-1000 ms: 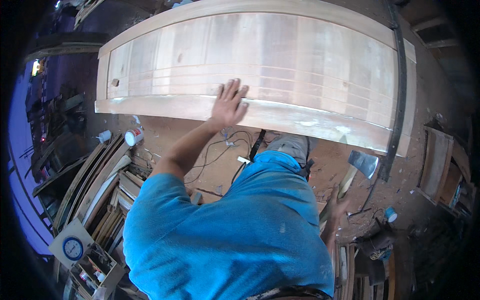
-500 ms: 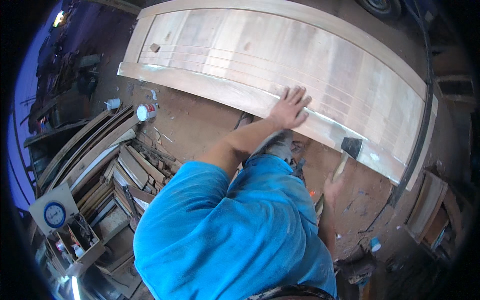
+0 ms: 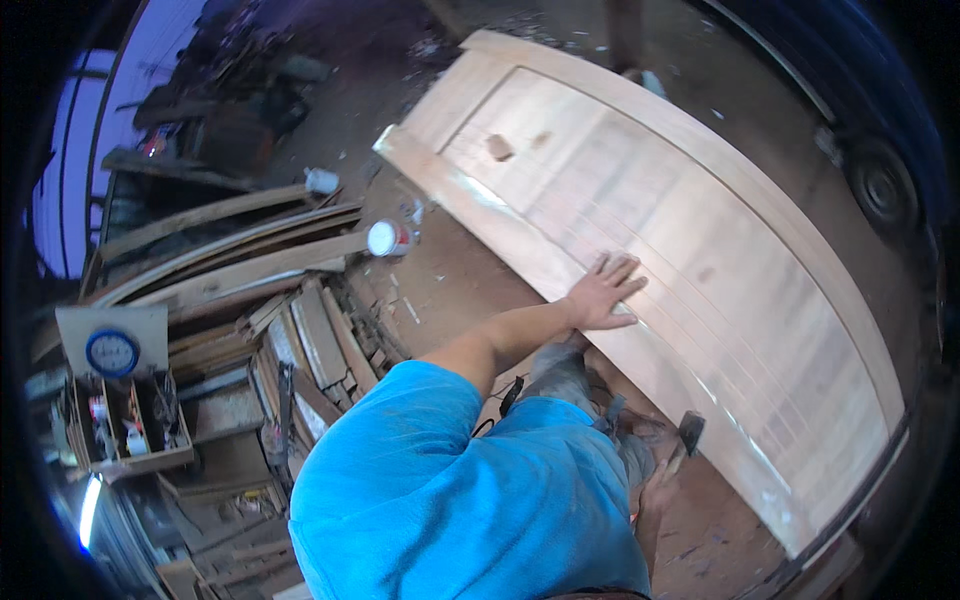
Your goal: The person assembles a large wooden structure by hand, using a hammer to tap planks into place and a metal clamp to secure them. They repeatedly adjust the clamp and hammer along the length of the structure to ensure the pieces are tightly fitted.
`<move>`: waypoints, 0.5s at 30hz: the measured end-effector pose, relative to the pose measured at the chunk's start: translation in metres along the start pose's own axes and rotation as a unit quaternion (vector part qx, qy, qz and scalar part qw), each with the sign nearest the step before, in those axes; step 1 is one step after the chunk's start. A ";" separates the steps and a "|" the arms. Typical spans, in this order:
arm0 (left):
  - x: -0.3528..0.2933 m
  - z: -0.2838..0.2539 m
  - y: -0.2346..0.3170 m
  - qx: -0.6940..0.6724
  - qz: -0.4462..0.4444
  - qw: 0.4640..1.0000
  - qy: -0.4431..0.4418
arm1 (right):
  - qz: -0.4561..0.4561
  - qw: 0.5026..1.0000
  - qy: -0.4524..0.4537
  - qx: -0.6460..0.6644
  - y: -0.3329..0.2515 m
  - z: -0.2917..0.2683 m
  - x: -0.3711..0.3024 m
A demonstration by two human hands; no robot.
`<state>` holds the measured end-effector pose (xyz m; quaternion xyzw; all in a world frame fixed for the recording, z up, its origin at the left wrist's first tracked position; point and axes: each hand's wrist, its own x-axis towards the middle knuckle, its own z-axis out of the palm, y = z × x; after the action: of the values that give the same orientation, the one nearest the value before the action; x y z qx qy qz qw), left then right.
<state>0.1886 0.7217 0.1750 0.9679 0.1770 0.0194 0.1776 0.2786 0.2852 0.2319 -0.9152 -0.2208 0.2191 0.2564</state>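
Note:
My left hand (image 3: 603, 293) lies flat on a pale wooden door (image 3: 690, 215), fingers spread, across its near rail and grooved panel. Down by my right side, my right hand (image 3: 655, 488) is wrapped round the handle of a black-headed mallet (image 3: 690, 433). The mallet's head is at the door's near edge; whether it touches the wood I cannot tell. My body partly hides the right forearm. A small wooden block (image 3: 499, 147) rests on the panel toward the far left end.
Stacked boards and offcuts (image 3: 325, 335) fill the left side. A white tub (image 3: 388, 238) and a white cup (image 3: 321, 180) are beside them. At lower left, a divided wooden box (image 3: 130, 425) stands near a blue-rimmed clock (image 3: 112, 353). A vehicle wheel (image 3: 882, 186) is at far right.
The view has turned, so the door slants more steeply. The mallet's head has moved from over the door's rail to its near edge. My left hand still rests on the door.

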 end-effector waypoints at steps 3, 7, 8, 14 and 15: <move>-0.016 -0.005 -0.036 -0.035 -0.021 0.999 0.001 | 0.038 0.999 -0.011 -0.003 -0.032 0.039 0.016; -0.037 -0.020 -0.088 -0.048 -0.034 0.998 0.003 | -0.044 0.993 -0.069 -0.086 -0.098 0.069 0.045; -0.042 -0.032 -0.110 -0.034 -0.048 0.998 0.007 | -0.063 0.988 -0.091 -0.104 -0.109 0.078 0.055; -0.034 -0.045 -0.124 -0.050 -0.058 0.997 0.020 | -0.087 0.967 -0.179 -0.158 -0.146 0.094 0.078; -0.039 -0.041 -0.126 -0.044 -0.063 0.996 0.037 | -0.086 0.966 -0.195 -0.144 -0.149 0.091 0.080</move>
<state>0.1060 0.8321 0.1701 0.9448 0.2429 0.0518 0.2138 0.2532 0.4756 0.2227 -0.8596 -0.3735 0.3362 0.0924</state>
